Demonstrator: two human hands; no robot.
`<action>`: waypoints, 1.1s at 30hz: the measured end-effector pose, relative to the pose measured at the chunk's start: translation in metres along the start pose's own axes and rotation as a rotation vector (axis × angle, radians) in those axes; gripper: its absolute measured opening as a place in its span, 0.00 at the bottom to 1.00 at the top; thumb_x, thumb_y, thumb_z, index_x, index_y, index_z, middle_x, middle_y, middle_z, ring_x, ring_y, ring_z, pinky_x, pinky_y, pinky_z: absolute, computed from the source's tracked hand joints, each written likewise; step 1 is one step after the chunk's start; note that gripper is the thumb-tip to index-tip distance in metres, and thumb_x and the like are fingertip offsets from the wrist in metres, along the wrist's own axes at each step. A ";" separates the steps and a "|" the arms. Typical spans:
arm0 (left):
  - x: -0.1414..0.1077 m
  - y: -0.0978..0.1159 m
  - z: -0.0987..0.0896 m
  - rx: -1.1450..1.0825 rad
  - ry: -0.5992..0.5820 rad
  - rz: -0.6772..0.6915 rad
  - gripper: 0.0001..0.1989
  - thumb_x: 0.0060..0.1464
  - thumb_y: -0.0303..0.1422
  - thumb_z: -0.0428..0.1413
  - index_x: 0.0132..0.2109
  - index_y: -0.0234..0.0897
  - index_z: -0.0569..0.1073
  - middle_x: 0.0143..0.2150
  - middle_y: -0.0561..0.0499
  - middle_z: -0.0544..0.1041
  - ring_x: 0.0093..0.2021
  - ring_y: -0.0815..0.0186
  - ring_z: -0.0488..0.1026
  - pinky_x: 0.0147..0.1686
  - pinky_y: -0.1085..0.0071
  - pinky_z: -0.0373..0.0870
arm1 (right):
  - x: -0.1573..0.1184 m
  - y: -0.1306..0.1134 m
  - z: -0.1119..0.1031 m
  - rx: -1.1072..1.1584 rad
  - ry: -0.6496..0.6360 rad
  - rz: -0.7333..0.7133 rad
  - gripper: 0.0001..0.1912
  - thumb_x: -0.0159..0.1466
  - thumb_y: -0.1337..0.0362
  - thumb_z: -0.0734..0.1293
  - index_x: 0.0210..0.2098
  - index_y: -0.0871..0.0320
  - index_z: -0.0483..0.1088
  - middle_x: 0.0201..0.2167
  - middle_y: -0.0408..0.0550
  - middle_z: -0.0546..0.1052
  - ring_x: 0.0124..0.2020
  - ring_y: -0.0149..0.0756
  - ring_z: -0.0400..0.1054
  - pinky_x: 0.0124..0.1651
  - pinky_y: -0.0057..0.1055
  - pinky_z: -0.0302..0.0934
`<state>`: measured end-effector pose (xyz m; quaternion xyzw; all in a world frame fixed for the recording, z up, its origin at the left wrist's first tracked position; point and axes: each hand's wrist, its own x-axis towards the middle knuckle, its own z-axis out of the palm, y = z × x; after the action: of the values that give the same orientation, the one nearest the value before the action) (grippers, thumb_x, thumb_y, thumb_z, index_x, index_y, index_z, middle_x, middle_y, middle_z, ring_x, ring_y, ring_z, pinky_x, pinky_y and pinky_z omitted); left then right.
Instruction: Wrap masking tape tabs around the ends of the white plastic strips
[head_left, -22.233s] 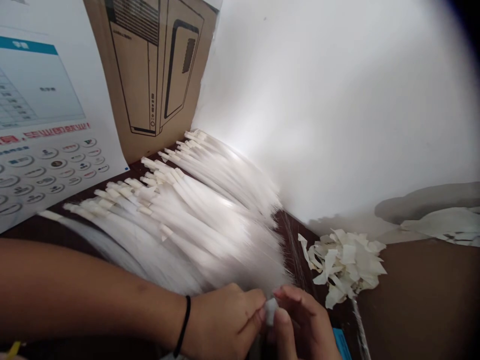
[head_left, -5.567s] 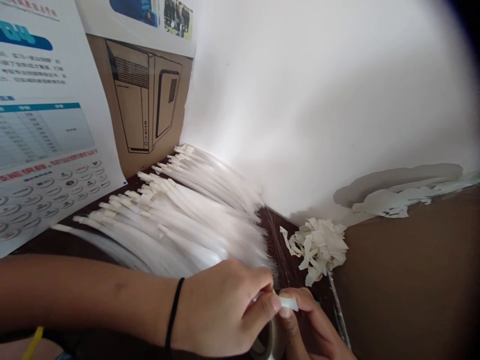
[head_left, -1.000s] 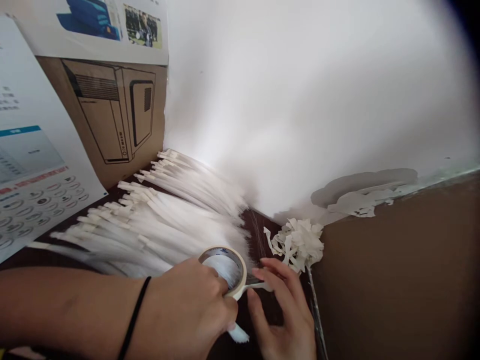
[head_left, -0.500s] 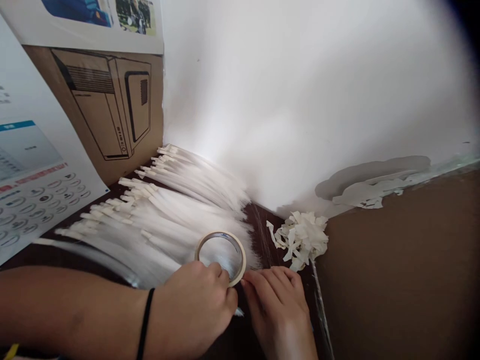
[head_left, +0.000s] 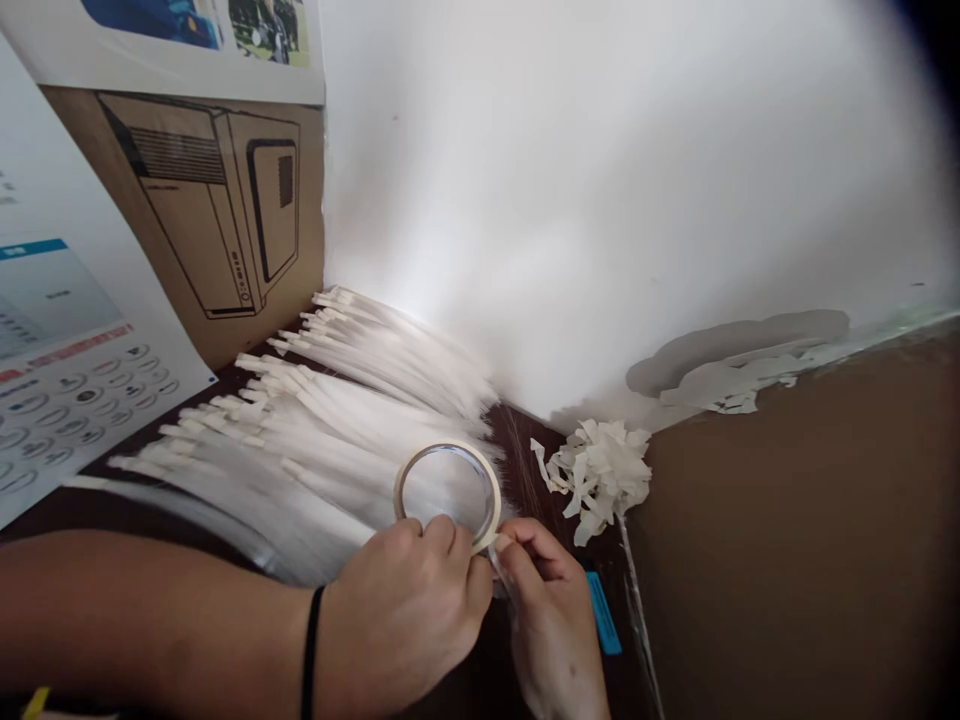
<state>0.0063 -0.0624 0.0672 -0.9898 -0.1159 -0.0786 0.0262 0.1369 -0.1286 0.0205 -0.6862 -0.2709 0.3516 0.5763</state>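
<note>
Many bundles (head_left: 330,405) with banded ends seem done, left of and beyond the roll (head_left: 494,495), which the left hand (head_left: 412,600) clamps at its near rim, while the strip (head_left: 504,570) pinched in the right hand (head_left: 555,605) at the roll's near right seems not yet torn off.

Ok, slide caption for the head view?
Left hand grips a tape roll, right hand pinches a strip beside it, near bundled white fibres.

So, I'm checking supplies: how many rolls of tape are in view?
1: the roll of tape is gripped in the left hand, in front of the white bristles. Others may be hidden.
</note>
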 end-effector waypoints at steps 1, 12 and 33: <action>-0.001 0.000 0.000 0.007 0.015 -0.004 0.03 0.53 0.25 0.52 0.31 0.35 0.68 0.26 0.49 0.68 0.26 0.60 0.66 0.19 0.68 0.60 | 0.002 0.000 -0.001 0.008 0.026 0.007 0.13 0.53 0.55 0.66 0.23 0.59 0.65 0.17 0.38 0.60 0.19 0.25 0.51 0.21 0.23 0.51; 0.002 -0.027 -0.050 -0.072 0.165 -0.103 0.07 0.49 0.21 0.48 0.30 0.38 0.65 0.26 0.51 0.66 0.23 0.63 0.63 0.19 0.70 0.50 | 0.102 -0.008 -0.112 -0.503 0.552 -0.254 0.18 0.51 0.53 0.68 0.34 0.60 0.74 0.33 0.50 0.74 0.33 0.37 0.65 0.41 0.34 0.58; 0.013 -0.033 -0.034 -1.622 -0.201 -0.269 0.23 0.65 0.46 0.39 0.29 0.35 0.61 0.32 0.50 0.75 0.24 0.74 0.60 0.26 0.76 0.57 | 0.035 -0.040 -0.054 -0.676 0.213 -0.646 0.16 0.67 0.57 0.58 0.34 0.56 0.76 0.36 0.49 0.77 0.39 0.37 0.70 0.41 0.32 0.61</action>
<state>0.0063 -0.0300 0.1040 -0.6815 -0.1424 -0.0515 -0.7160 0.2022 -0.1260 0.0588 -0.7481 -0.5090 -0.0257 0.4250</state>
